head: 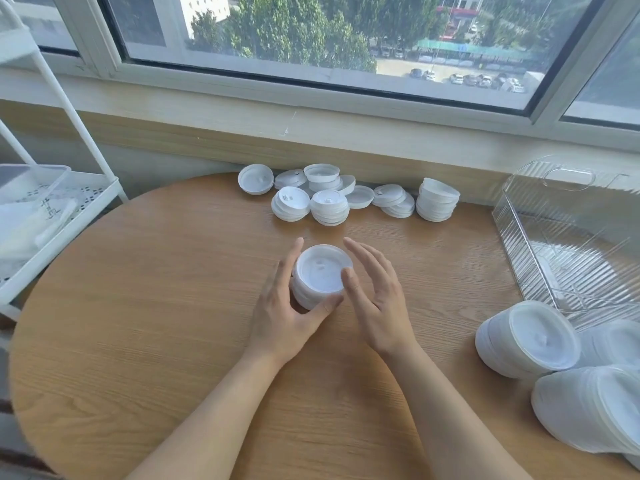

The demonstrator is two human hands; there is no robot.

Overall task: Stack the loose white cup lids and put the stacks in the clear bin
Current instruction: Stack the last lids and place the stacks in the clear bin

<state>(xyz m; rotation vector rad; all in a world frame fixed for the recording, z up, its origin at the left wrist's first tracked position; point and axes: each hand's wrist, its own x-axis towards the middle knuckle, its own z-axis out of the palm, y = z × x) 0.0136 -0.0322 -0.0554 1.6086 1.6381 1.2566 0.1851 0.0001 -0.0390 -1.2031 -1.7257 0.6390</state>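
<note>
My left hand [287,306] cups the short lid stack [320,275] from its left side; my right hand [374,292] stands just right of it, fingers straight, thumb at the rim. Bare tabletop [145,306] lies open left of my grip and toward me. Beyond the grip, a strip of bare wood, then the heap of loose lids [343,195] along the wall blocks reach. Right of my grip the wood is free up to the clear bin [568,237]. Near right, three stacks lying on their sides [526,341] crowd the bin's near edge.
</note>
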